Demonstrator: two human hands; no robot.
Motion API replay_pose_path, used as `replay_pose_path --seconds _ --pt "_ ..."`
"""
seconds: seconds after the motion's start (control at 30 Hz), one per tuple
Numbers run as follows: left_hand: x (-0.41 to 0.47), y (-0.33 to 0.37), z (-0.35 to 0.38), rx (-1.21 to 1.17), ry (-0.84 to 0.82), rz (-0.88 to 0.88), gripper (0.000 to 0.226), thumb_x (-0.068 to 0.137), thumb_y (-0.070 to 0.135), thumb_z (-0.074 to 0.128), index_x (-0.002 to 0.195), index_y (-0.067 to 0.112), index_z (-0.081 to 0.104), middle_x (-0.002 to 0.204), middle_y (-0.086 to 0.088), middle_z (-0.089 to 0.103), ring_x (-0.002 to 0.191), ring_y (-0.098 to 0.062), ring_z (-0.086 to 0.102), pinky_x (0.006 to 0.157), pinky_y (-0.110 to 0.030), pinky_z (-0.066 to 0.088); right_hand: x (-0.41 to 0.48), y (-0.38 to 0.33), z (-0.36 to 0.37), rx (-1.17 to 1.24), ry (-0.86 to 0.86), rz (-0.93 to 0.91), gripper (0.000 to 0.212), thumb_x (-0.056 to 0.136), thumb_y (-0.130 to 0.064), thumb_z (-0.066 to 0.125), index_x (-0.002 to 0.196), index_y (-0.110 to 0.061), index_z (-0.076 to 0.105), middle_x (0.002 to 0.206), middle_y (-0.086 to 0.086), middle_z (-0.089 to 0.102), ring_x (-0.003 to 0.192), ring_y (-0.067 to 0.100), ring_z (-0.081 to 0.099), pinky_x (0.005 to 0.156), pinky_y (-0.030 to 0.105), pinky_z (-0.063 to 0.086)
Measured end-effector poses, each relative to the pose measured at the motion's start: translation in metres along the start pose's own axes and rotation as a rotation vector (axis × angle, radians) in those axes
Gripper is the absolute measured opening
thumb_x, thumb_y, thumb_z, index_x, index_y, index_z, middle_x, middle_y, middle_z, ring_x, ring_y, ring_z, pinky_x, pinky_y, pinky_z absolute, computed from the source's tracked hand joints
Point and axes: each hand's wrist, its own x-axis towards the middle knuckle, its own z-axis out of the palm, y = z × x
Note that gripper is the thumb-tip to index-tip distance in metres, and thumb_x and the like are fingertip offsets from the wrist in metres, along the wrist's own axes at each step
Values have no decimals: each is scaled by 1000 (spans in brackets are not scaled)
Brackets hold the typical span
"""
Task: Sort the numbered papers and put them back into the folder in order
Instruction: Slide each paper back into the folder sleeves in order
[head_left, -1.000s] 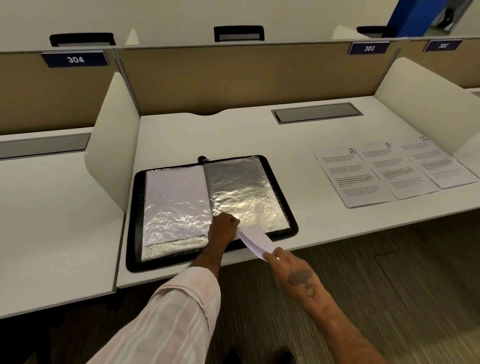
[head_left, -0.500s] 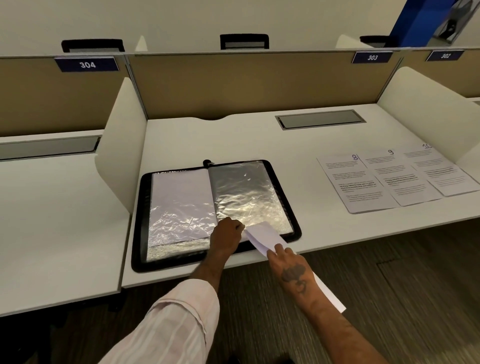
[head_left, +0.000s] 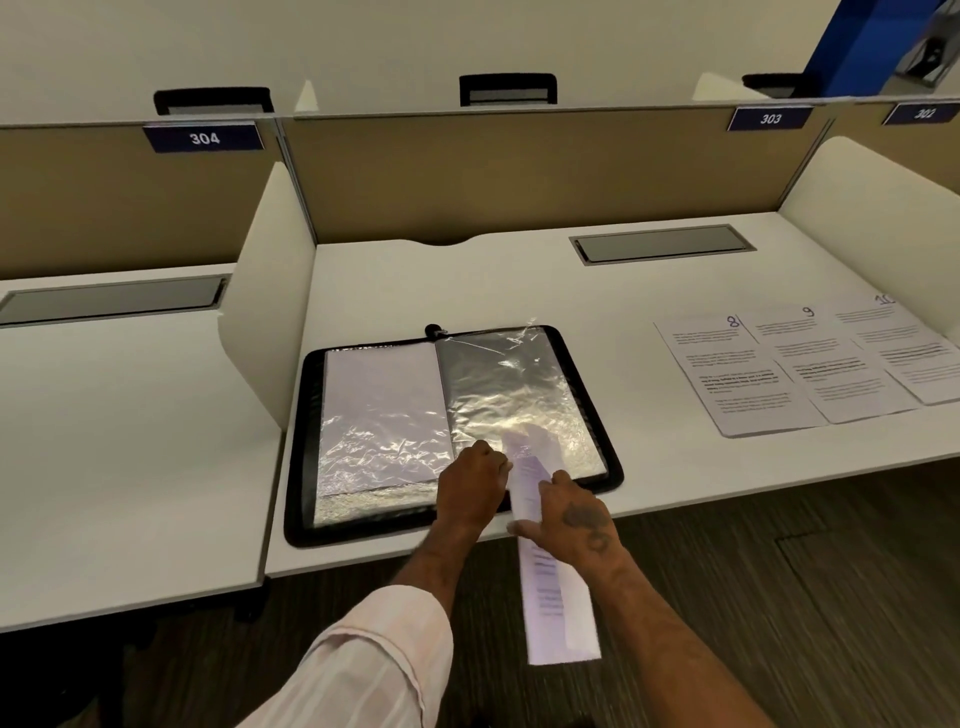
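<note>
Head view: open folder (head_left: 301, 447) lies flat by the front edge of the desk (head_left: 519, 280), two plastic sleeves showing. Right hand (head_left: 576, 525) grips one sheet (head_left: 556, 613), top end under the right sleeve (head_left: 519, 384), tail past the desk edge. Left hand (head_left: 470, 491) has fingers curled at that sleeve's lower edge, hiding it; grip cannot be told. Three papers (head_left: 743, 379), marked 8, 9 and 10, overlap well to the right.

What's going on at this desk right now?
A person is refiling papers in an open black folder. The left hand grips the lower edge of the right-hand clear sleeve, while the right hand holds a printed sheet whose top end looks tucked into that sleeve. Sheet 8, sheet 9 and sheet 10 lie in a row on the desk to the right.
</note>
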Motion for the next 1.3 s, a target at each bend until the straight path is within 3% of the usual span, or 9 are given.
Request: replay_pose_path --seconds 0.1,0.3,0.4,0.5,0.7,0.83,1.0,1.13,1.3 --pt "-1 4 -1 -21 60 8 27 99 32 48 103 16 70 105 1 62 92 -19 63 71 -33 49 0 6 -2 81 33 7 59 84 -60 59 124 -18 52 115 3 54 101 18 58 78 26 47" --pt "1 2 9 11 69 42 22 96 31 53 95 17 70 95 2 62 80 -18 63 60 -35 53 4 25 5 432 141 135 35 95 -12 53 130 -9 56 124 10 57 113 22 55 95 25 45" --pt "2 3 17 54 50 70 21 95 31 55 91 17 70 91 2 60 75 -18 62 56 -38 54 9 37 5 685 204 275 22 92 -3 58 113 -7 65 107 4 62 98 16 58 74 3 42" --pt "2 3 24 70 45 76 18 92 30 60 85 17 70 85 3 60 69 -17 61 50 -35 52 16 45 0 823 217 394 7 89 -7 65 93 -10 61 87 -5 57 84 15 57 55 6 36" --pt "2 3 36 101 60 79 9 86 28 66 84 19 69 88 3 62 72 -18 63 49 -32 52 41 57 1 1007 210 509 27 86 -16 72 97 -6 50 90 5 55 70 9 53 51 20 38" --pt "0 -2 41 100 7 16 23 83 19 68 105 16 71 117 -4 65 99 -26 65 66 -39 58 58 60 -2 1093 246 491 36 84 -15 74 106 -9 47 91 4 55 70 8 53 51 20 40" --pt "2 -3 38 154 -160 -49 25 98 24 43 110 16 63 117 -2 56 108 -22 55 75 -38 51 56 81 7 1126 58 449 57 75 -26 83 114 -18 43 94 0 57 82 18 63 65 31 54" --pt "4 -7 40 166 -158 -53 28 100 24 40 104 16 66 110 -1 57 102 -20 57 74 -38 51 35 106 18 1102 -422 380 42 72 -17 84 110 -15 66 111 6 70 100 25 67 93 47 53" --pt "7 -2 38 183 -119 -45 26 99 22 44 101 14 68 109 -2 60 100 -22 59 72 -41 53 12 112 21 1006 -565 387 43 79 -12 77 120 -14 62 115 5 68 106 25 63 91 46 55"
